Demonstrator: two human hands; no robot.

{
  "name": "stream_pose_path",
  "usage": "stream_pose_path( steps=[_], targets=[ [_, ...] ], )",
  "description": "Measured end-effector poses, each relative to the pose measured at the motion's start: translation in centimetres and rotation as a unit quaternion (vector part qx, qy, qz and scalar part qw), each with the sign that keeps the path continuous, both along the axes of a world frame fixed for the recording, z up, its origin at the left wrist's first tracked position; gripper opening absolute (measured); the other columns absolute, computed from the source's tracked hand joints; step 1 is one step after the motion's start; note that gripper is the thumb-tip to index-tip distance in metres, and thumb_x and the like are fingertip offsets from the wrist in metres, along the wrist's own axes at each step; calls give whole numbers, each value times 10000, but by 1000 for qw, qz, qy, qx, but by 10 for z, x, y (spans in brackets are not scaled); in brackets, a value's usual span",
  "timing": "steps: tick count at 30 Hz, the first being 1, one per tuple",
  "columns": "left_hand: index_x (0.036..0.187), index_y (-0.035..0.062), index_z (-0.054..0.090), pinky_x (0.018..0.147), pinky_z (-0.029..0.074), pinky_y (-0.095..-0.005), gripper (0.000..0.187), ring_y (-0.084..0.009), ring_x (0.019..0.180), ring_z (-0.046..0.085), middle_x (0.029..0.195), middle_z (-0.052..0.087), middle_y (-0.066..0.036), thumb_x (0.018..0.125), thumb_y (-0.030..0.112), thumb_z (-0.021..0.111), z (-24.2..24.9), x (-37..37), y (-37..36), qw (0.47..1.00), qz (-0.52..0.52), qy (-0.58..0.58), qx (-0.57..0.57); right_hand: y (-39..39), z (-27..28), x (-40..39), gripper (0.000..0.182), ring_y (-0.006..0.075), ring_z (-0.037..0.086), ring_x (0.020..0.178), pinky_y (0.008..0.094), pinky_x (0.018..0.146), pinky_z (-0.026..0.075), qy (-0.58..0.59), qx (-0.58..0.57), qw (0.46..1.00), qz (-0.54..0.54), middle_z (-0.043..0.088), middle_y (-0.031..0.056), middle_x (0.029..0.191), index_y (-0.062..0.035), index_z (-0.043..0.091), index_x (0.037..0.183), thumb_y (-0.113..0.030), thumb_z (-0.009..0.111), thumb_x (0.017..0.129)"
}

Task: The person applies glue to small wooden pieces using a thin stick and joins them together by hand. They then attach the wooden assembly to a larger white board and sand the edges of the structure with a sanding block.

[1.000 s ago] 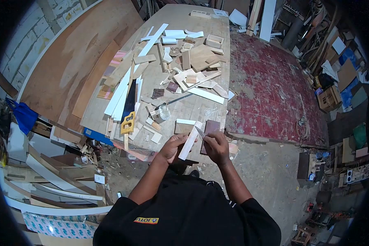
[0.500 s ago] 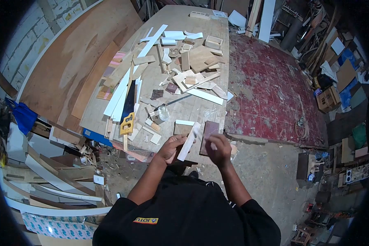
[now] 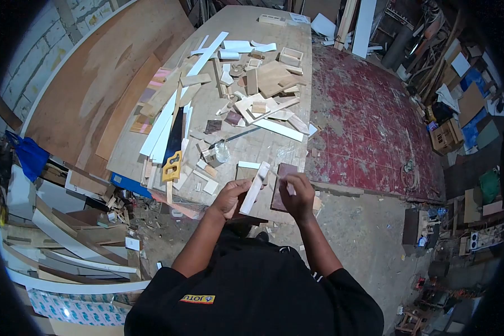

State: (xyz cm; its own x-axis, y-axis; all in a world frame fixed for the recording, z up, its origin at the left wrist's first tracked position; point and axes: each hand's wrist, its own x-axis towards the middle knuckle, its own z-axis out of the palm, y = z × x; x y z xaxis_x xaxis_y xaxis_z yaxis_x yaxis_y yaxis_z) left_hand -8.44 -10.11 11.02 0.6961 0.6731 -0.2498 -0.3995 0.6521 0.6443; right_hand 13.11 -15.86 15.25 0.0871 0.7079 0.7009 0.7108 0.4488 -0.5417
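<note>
My left hand (image 3: 232, 199) is closed on one edge of a pale, narrow wood strip (image 3: 252, 196), held at a slant above the near end of the workbench. A small dark patch shows near the strip's upper end. To the right of it, my right hand (image 3: 299, 197) is raised with its fingers drawn together. Something thin and light seems to stick out from these fingertips toward the strip, too small to name. Below that hand lies a flat reddish-brown piece (image 3: 284, 173), partly covered. A wood block with a white edge (image 3: 248, 166) lies behind the strip.
On the workbench (image 3: 246, 148), a handsaw with a yellow handle (image 3: 172, 166) lies at the left, beside long white strips (image 3: 161, 131). A clear plastic cup (image 3: 221, 152) stands near the middle. Wood offcuts (image 3: 274, 81) pile up farther back. Large plywood sheets (image 3: 89, 84) lean at the left.
My right hand has moved slightly left, its fingertips closer to the wood strip. The left hand keeps its hold on the strip. The whole view has shifted slightly.
</note>
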Motion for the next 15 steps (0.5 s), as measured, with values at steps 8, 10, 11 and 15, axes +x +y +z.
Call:
stream_pose_path(
  steps=[8,10,11,15],
  targets=[
    [1202,-38,614,822,577,-337,347,-196,902,704,1041,705,-149,1027,242,510,2,2,5,999,38,-17,-7,-30,-29,-20,227,302,665,829,407,691,527,-86,-37,983,158,654,119,892,-53,662,921,-23,720,703],
    [1207,-38,610,826,577,-344,349,-202,912,703,1054,702,-152,1027,243,510,-3,-1,8,998,50,-22,-5,-35,-18,-23,222,297,660,839,403,691,524,-77,-26,977,197,649,112,899,-47,652,903,-14,724,695],
    [1212,-39,605,830,577,-350,351,-208,922,701,1067,698,-156,1027,243,510,-5,0,9,998,59,-28,-3,-33,-17,-22,222,297,660,839,403,691,524,-76,-27,977,195,649,112,899,-47,652,903,-14,724,695],
    [1226,-30,598,886,546,-355,319,-196,950,679,1080,689,-125,1022,204,524,-9,5,6,997,76,-28,15,-21,-11,-17,217,305,644,829,397,693,520,-12,-51,997,61,651,110,889,-52,649,889,18,731,701]
  ],
)
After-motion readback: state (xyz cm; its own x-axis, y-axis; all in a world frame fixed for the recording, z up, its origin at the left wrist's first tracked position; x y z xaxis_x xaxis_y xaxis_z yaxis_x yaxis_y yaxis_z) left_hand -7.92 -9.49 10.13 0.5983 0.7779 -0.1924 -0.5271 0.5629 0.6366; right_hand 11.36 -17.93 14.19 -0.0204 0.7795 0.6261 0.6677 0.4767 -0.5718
